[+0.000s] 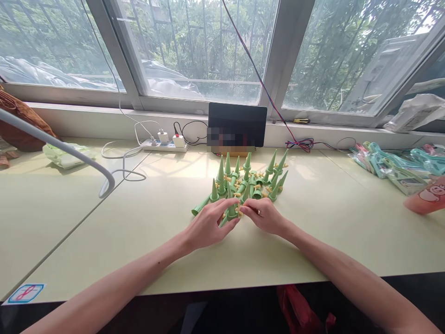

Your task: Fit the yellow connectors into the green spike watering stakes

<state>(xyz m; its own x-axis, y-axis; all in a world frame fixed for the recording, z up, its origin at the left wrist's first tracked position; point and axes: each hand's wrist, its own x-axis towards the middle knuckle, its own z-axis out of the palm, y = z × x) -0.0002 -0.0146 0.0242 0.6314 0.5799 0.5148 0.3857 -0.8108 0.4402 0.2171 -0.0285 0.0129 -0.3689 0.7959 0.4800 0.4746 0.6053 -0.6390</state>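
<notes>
A cluster of green plastic plant watering spikes [246,178] with small yellow valves stands and lies on the table in front of me. My left hand [208,223] curls its thumb and fingers around one upright green spike [231,211] at the near edge of the cluster. Close beside it, my right hand [266,216] is closed, thumb and forefinger pinched at the small yellow valve [239,211] on that spike. The fingers partly cover the valve, so its exact fit is hidden. One green spike [200,205] lies on its side left of the group.
Behind the cluster, a dark tablet [237,125] leans near the window. A white power strip [165,146] with cables sits to its left. A grey curved bar [62,147] crosses the left side. Packaged pastel items [392,164] and a pink bottle [426,197] are at right.
</notes>
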